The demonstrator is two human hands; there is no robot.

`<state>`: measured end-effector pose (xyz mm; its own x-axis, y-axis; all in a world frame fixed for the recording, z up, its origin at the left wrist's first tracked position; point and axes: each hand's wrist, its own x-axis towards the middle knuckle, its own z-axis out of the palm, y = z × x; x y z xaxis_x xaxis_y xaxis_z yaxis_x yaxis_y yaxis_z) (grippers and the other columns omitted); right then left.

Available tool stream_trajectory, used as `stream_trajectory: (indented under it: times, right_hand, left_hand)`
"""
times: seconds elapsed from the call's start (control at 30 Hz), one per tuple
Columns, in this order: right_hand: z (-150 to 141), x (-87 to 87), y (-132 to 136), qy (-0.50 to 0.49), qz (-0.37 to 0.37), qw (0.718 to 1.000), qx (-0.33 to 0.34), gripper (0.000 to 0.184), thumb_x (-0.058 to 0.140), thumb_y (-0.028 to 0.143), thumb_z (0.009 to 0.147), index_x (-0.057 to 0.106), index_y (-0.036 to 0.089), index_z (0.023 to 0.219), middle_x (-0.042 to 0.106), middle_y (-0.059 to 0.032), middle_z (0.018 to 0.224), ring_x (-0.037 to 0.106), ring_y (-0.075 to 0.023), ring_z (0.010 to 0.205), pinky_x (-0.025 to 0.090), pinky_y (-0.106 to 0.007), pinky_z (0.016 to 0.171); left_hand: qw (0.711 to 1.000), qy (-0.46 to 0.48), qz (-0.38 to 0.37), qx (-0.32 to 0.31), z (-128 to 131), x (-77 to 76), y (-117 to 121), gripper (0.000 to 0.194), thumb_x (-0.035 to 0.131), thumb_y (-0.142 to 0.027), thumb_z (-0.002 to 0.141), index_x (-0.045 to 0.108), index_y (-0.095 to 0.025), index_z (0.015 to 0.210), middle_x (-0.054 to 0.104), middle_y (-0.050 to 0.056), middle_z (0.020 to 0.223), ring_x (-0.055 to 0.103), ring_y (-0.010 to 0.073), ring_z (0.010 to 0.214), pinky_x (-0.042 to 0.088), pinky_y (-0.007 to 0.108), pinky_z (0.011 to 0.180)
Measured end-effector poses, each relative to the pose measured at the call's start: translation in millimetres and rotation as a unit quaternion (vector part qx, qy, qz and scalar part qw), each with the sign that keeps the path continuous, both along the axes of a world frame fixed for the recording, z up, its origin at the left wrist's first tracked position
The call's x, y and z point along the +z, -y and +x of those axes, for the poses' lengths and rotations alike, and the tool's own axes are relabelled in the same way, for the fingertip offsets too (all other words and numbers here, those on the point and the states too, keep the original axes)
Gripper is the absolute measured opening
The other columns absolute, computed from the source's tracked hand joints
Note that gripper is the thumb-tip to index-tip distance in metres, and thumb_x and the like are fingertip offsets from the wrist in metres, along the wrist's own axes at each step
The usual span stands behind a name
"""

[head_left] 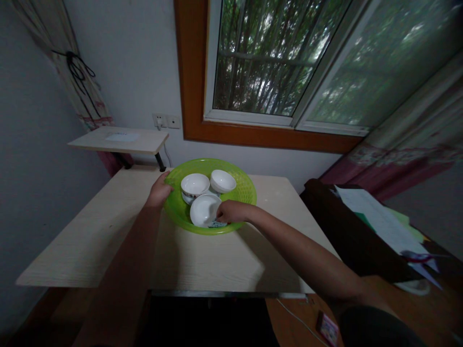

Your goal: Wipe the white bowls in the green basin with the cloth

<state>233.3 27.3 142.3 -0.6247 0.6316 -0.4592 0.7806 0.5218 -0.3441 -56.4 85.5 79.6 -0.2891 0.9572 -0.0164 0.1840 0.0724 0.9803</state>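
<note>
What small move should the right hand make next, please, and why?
Perhaps the right hand should gently level the front bowl: it looks tilted beside the other bowls, its rim is at the hand's fingers, and the left hand holds the green basket.

Bowls (195,184) crowd basket (246,192) left; room at right.

The picture's right edge cuts off the right-hand curtain (408,140); the booklet (328,328) at lower right has unreadable print.
</note>
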Motion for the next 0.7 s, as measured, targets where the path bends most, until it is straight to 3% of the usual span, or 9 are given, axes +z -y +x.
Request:
stream_trajectory:
  times: [0.2, 0.27, 0.53, 0.7]
  right_hand:
    - [-11.7, -11.6, 2.7, -0.097, -0.053, 0.994, -0.008, 0.024, 0.056, 0.018, 0.090, 0.078, 0.012, 0.099, 0.072, -0.0028, 0.078, 0.059, -0.0106, 0.065, 0.039, -0.019, 0.063]
    - [-10.6, -11.8, 2.4, -0.094, -0.037, 0.995, -0.001, 0.024, 0.057, 0.017, 0.089, 0.078, 0.013, 0.099, 0.073, -0.0035, 0.081, 0.060, -0.0115, 0.067, 0.039, -0.019, 0.064]
    - [29.5, 17.1, -7.1, 0.072, 0.070, 0.995, -0.006, 0.023, 0.063, 0.024, 0.083, 0.081, 0.015, 0.095, 0.077, -0.0082, 0.086, 0.064, -0.0165, 0.070, 0.040, -0.024, 0.062]
    - [54.3, 18.2, -27.1, 0.194, 0.206, 0.956, -0.075, 0.031, 0.066, 0.032, 0.081, 0.080, 0.014, 0.103, 0.077, -0.0173, 0.102, 0.071, -0.0292, 0.088, 0.047, -0.031, 0.068]
  left_hand:
    - [1.000, 0.007, 0.002, 0.001, -1.0, -6.4, -0.5, 0.085, 0.063, 0.001, 0.066, 0.050, -0.022, 0.146, 0.068, 0.009, 0.128, 0.069, 0.0248, 0.105, 0.057, 0.032, 0.086]
    - [1.000, 0.007, 0.004, 0.007, -1.4, -9.8, 0.4, 0.086, 0.061, 0.000, 0.066, 0.049, -0.023, 0.147, 0.067, 0.010, 0.130, 0.069, 0.0245, 0.106, 0.057, 0.031, 0.084]
    - [1.000, 0.004, 0.000, 0.014, 1.2, -9.5, 7.1, 0.083, 0.065, -0.009, 0.068, 0.046, -0.021, 0.148, 0.068, 0.012, 0.128, 0.070, 0.0248, 0.101, 0.057, 0.031, 0.078]
    - [1.000, 0.016, 0.017, 0.014, 5.0, -7.0, 11.4, 0.079, 0.063, -0.010, 0.068, 0.048, -0.019, 0.145, 0.067, 0.012, 0.130, 0.068, 0.0258, 0.109, 0.058, 0.031, 0.082]
